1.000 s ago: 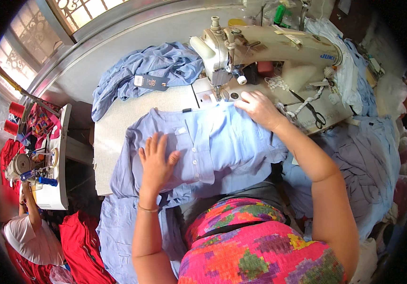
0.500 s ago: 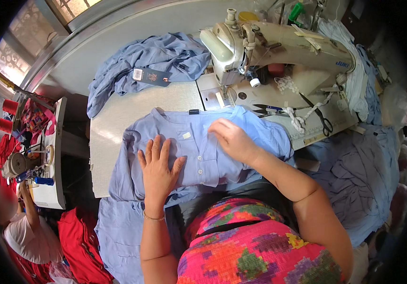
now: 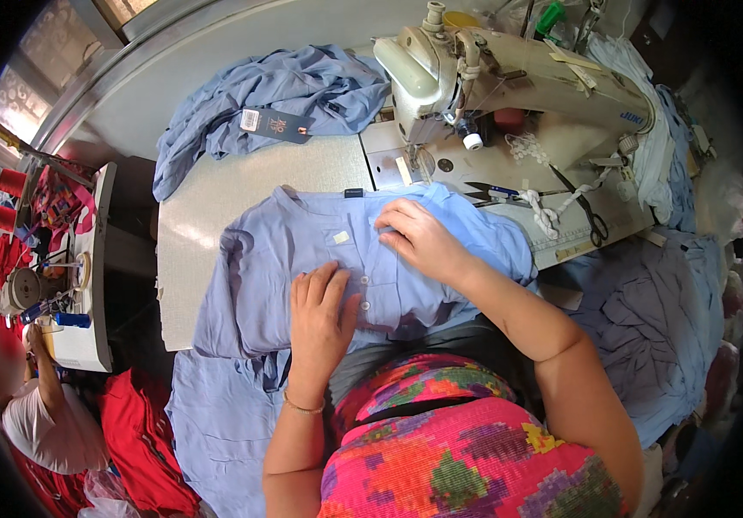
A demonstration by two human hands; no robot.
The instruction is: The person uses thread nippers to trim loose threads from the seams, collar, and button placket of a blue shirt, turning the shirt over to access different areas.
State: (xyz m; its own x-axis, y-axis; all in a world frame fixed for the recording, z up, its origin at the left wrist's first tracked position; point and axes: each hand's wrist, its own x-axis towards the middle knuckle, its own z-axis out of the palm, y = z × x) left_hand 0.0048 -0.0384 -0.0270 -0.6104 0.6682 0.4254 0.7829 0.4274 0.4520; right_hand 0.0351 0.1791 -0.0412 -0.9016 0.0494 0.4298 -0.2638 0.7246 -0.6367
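Observation:
A light blue button-placket shirt (image 3: 250, 250) lies on the sewing table in front of me, its neckline toward the far side and a small dark label at the collar. My left hand (image 3: 321, 315) rests on the shirt front beside the lower placket, fingers extended, thumb apart. On the other side of the placket, my right hand (image 3: 419, 242) has its bent fingers closed on the fabric edge below the neckline; the fingertips are partly hidden. A small pale sticker (image 3: 341, 236) and white buttons (image 3: 365, 306) show between the hands.
A sewing machine (image 3: 509, 73) stands just beyond the shirt, with thread snips (image 3: 496, 190) and black scissors (image 3: 594, 223) on its bed. A crumpled blue garment (image 3: 250, 86) with a tag (image 3: 275, 125) lies far left. More garments (image 3: 639, 311) hang at right. Another person (image 3: 52, 423) works at left.
My left hand has slid right toward the placket, its spread fingers drawn closer together. My right hand has shifted slightly at the placket edge. The view has shifted a little.

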